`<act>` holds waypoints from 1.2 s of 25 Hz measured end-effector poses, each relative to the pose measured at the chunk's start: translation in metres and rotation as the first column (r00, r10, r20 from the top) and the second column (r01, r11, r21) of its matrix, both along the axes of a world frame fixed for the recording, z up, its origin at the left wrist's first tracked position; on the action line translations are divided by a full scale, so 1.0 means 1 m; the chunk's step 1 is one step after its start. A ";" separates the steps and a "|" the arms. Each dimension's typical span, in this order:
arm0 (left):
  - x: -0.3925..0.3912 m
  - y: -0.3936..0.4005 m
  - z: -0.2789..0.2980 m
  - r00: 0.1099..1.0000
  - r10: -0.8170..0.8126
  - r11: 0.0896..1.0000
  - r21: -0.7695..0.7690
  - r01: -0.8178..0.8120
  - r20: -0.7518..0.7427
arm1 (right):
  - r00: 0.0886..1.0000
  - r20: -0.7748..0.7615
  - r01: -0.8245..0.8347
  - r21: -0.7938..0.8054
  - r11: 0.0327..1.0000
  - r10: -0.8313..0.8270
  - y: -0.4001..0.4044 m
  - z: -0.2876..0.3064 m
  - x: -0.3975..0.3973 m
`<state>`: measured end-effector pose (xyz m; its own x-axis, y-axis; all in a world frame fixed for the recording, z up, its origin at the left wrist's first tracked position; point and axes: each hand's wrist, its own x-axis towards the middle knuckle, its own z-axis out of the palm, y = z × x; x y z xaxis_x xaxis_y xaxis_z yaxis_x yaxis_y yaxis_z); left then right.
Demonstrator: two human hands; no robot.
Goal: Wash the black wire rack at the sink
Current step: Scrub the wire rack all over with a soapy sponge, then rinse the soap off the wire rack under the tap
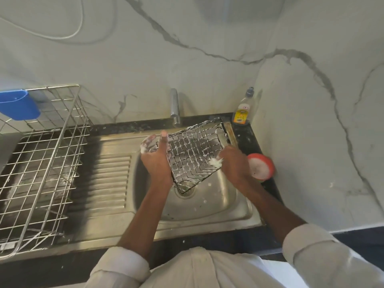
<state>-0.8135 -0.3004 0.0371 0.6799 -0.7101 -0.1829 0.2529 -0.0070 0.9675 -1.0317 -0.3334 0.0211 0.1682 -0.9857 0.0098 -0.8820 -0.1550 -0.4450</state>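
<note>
Both of our hands are working on the black wire rack (194, 151), and we are holding it tilted over the sink (220, 204) so that suds and drips are falling into the basin rather than onto the surface (254, 140). Our left hand (156, 157) is clamping the rack's left edge, thumb lying up along the frame and fingers wrapping behind it, which is keeping the grid steady and turned toward us. Our right hand (233, 161) is pressing a foamy wad against the rack's right side; the fingers are curling around it, though we cannot tell whether it is a sponge or a scrubber under the foam. The rack's lower corner is hanging just above the drain (186, 191), its upper edge reaching toward the tap (175, 107), which seems to be running no water.

We are keeping the orange soap tub (260, 166) just beside the right hand, probably for reloading the scrubber, and the dish liquid bottle (243, 109) is standing in the back corner. A steel drying basket (41, 159) is waiting on the drainboard to the left.

The rack is looking like a black rectangular grid with raised edges, its wires coated in white lather across nearly the whole face, so we are judging the soaping well advanced and the rinse not yet done.
</note>
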 end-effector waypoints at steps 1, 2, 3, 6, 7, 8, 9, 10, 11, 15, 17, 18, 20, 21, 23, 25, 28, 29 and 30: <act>0.000 0.001 0.002 1.000 -0.009 1.000 -0.002 0.009 -0.017 | 0.998 -0.065 -0.009 -0.027 1.000 0.008 -0.007 -0.001 -0.010; 0.001 0.003 0.004 0.999 -0.016 1.000 -0.005 0.016 -0.044 | 0.995 -0.103 -0.014 -0.072 0.997 0.007 -0.012 0.000 -0.017; 0.001 0.005 0.006 0.997 -0.025 1.000 -0.005 0.025 -0.074 | 0.994 -0.110 -0.018 -0.134 0.991 0.003 -0.018 0.002 -0.021; 0.001 0.009 0.009 0.994 -0.081 0.995 0.045 0.085 -0.068 | 0.995 -0.098 -0.018 -0.290 0.957 -0.011 -0.040 0.022 -0.017; -0.001 0.012 0.010 0.992 -0.112 0.992 0.051 0.115 -0.059 | 0.994 -0.111 -0.032 -0.316 0.948 -0.003 -0.045 0.030 -0.013; -0.002 0.015 0.010 0.990 -0.133 0.989 0.052 0.136 -0.055 | 0.994 -0.109 -0.027 -0.330 0.944 -0.010 -0.048 0.035 -0.010; -0.003 0.018 0.010 0.988 -0.144 0.988 0.055 0.146 -0.050 | 0.995 -0.099 -0.013 -0.324 0.946 -0.020 -0.048 0.036 -0.009; -0.004 0.019 0.011 0.989 -0.140 0.988 0.059 0.143 -0.048 | 0.995 -0.083 0.018 -0.310 0.951 -0.046 -0.044 0.032 -0.010; -0.003 0.020 0.009 0.991 -0.124 0.990 0.058 0.127 -0.043 | 0.995 -0.069 0.053 -0.276 0.960 -0.075 -0.039 0.023 -0.013; -0.001 0.020 0.004 0.992 -0.003 0.998 0.056 0.010 -0.126 | 0.966 -0.053 0.252 -0.023 0.967 -0.253 -0.003 -0.019 -0.028; -0.005 0.018 0.001 0.999 0.020 0.996 0.084 -0.016 -0.047 | 0.891 0.130 0.432 0.048 0.900 -0.435 0.007 -0.019 -0.032; -0.009 0.018 0.001 1.000 0.017 0.994 0.103 -0.018 0.017 | 0.820 0.237 0.516 0.087 0.852 -0.521 0.008 -0.014 -0.034; -0.022 0.018 0.006 0.989 -0.019 0.993 0.121 0.001 0.144 | 0.686 0.368 0.610 0.179 0.771 -0.628 0.004 -0.006 -0.047; -0.029 0.017 0.006 0.979 -0.046 0.991 0.133 0.019 0.199 | 0.653 0.377 0.623 0.227 0.749 -0.657 0.002 -0.005 -0.056; -0.040 0.015 0.004 0.952 -0.107 0.987 0.144 0.067 0.286 | 0.662 0.321 0.624 0.264 0.736 -0.677 -0.002 -0.004 -0.074; -0.047 0.012 0.001 0.915 -0.150 0.984 0.149 0.101 0.374 | 0.715 0.210 0.632 0.215 0.745 -0.667 -0.002 -0.007 -0.090; -0.053 0.003 -0.007 0.880 -0.198 0.973 0.195 0.123 0.432 | 0.825 0.018 0.553 0.180 0.813 -0.565 -0.004 -0.015 -0.100; -0.055 0.000 -0.008 0.870 -0.208 0.971 0.201 0.129 0.446 | 0.857 -0.036 0.509 0.212 0.834 -0.514 -0.004 -0.018 -0.100; -0.056 -0.002 -0.010 0.863 -0.217 0.969 0.207 0.134 0.456 | 0.880 -0.083 0.474 0.228 0.851 -0.468 -0.006 -0.020 -0.100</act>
